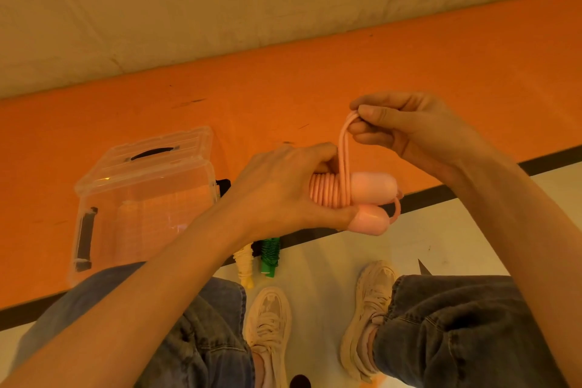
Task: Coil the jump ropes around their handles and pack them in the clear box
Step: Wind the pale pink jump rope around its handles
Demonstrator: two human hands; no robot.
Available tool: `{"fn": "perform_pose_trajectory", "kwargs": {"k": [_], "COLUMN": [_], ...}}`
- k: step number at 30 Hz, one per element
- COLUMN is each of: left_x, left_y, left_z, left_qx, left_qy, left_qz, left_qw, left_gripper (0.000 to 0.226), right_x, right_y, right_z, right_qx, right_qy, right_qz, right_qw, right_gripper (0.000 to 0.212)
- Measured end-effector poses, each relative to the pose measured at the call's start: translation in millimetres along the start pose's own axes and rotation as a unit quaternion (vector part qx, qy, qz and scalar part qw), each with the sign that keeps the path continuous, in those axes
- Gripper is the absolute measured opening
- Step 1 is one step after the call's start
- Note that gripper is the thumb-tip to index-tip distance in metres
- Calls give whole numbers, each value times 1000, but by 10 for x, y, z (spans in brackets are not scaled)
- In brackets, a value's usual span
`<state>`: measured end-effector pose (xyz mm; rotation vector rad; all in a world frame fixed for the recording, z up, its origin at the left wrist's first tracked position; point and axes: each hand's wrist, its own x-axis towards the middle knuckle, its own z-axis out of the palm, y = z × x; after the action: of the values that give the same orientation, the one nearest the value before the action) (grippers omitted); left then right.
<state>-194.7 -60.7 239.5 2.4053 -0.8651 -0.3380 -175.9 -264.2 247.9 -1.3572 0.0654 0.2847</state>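
Note:
My left hand (pixel 280 189) grips a pink jump rope's two handles (pixel 373 186), held side by side with pink cord coiled tightly around them. My right hand (pixel 406 127) pinches a doubled loop of the pink cord (pixel 344 148) and holds it raised above the coil. The clear box (pixel 145 198) stands open on the orange mat at the left, its lid tipped back; something pale shows faintly through its wall. A coiled cream rope (pixel 244 261) and a coiled green rope (pixel 270 255) lie on the floor below my left wrist, partly hidden by it.
The orange mat (pixel 409 66) runs across the floor with a black edge strip (pixel 441 192). A pale wall or sheet lies beyond it. My knees in jeans and two light sneakers (pixel 267 321) fill the bottom of the view.

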Motion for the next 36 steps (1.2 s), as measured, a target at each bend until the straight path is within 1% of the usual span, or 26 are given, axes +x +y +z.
{"fn": "perform_pose_trajectory", "kwargs": {"k": [3, 6, 8, 11, 15, 17, 19, 21, 24, 27, 30, 34, 36], "left_x": [-6, -5, -15, -38, -32, -24, -18, -10, -10, -9, 5, 6, 5], "left_y": [-15, 17, 42, 28, 3, 8, 13, 19, 31, 45, 51, 35, 50], "left_z": [-33, -69, -74, -73, -66, -66, -74, -85, -95, -106, -126, -147, -169], "left_qx": [-10, -37, -48, -65, -100, -113, -130, -157, -203, -255, -307, -373, -411], "left_qy": [54, 99, 102, 98, 106, 125, 152, 174, 180, 175, 179, 169, 163], "left_qz": [-4, -4, 21, 55, 53, 51, 47, 32, 5, -22, -46, -68, -87], "left_qw": [998, 994, 993, 992, 988, 984, 979, 972, 962, 951, 934, 910, 893], "left_gripper": [51, 58, 62, 56, 70, 67, 64, 64, 66, 65, 59, 53, 47], "right_x": [-11, -15, -15, -25, -30, -29, -42, -58, -70, -75, -88, -126, -149], "right_y": [7, 7, 10, 19, 38, 36, 23, 16, 16, -3, -31, -72, -77], "right_z": [-49, -72, -71, -61, -54, -38, -20, -18, -26, -5, 34, 78, 79], "right_qx": [-22, -32, -47, -70, -99, -105, -113, -118, -89, -48, 16, 100, 97], "right_qy": [51, 72, 79, 74, 74, 83, 89, 87, 69, 69, 75, 56, 41], "right_qz": [18, 30, 36, 56, 79, 81, 79, 77, 79, 88, 77, 38, 10], "right_qw": [998, 996, 995, 993, 989, 988, 986, 986, 990, 993, 994, 993, 994], "right_gripper": [14, 13, 12, 9, 15, 9, 19, 23, 23, 13, 8, 17, 24]}}
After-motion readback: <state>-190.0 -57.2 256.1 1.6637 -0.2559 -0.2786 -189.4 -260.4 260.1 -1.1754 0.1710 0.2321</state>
